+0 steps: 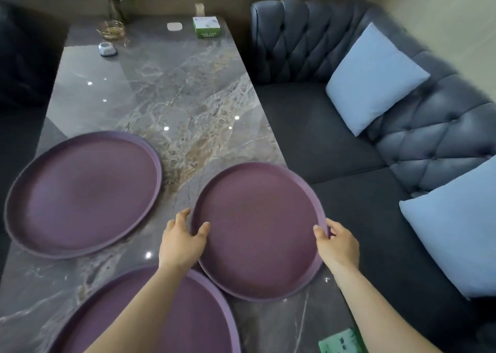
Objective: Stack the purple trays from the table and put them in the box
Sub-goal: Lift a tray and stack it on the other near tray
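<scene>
Lounge or restaurant booth: tufted sofa [429,116], marble table [174,89], tissue box [206,26].

both hands [182,241] [338,246] extended forward, fingers curled gripping.

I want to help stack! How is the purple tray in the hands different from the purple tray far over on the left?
The held tray is gripped on both sides by the left hand and right hand; the left tray is untouched. The held tray overlaps the nearest tray and pokes past the table edge; the left tray lies flat. The left tray looks bigger. Both are round, purple, empty.
</scene>
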{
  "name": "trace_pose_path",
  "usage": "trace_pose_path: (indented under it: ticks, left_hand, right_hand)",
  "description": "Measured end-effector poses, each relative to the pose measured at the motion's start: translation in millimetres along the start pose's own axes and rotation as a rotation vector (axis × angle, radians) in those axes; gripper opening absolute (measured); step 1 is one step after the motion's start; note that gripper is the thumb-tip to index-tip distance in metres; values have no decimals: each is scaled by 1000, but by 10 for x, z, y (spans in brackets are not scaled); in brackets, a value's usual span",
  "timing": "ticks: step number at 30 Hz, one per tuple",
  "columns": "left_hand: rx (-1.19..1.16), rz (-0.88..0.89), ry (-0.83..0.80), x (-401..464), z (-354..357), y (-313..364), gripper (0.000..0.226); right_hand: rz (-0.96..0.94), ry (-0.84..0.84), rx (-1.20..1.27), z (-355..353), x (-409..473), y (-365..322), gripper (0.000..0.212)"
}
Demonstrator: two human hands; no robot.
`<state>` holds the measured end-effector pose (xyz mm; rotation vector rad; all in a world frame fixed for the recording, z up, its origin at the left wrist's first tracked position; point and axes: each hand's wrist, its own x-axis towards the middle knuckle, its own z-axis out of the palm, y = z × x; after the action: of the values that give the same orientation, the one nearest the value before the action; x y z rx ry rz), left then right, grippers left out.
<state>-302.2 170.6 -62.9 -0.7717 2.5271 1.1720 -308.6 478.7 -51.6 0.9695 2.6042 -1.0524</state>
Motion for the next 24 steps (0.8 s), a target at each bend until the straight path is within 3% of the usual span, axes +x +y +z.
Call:
trace_pose_path:
  ticks: [4, 9, 12, 17, 24]
  left_hand:
    - [23, -52, 8, 106, 211, 70, 78]
    - [-173, -146, 78, 139, 283, 130, 79]
    - [-273, -162, 94, 90, 201, 155, 73]
    - [-244, -117, 257, -128, -170, 76, 52]
    - [-187, -127, 322, -652, -862, -756, 35]
  right_hand:
    - [11, -94, -71, 91, 252, -82, 71]
    - [31, -26, -74, 150, 346, -105, 71]
    - [49, 32, -75, 110, 288, -130, 67]
    - [-1, 140, -77, 61, -43, -194, 56]
    - [-58, 136, -71, 309, -1051, -86, 30]
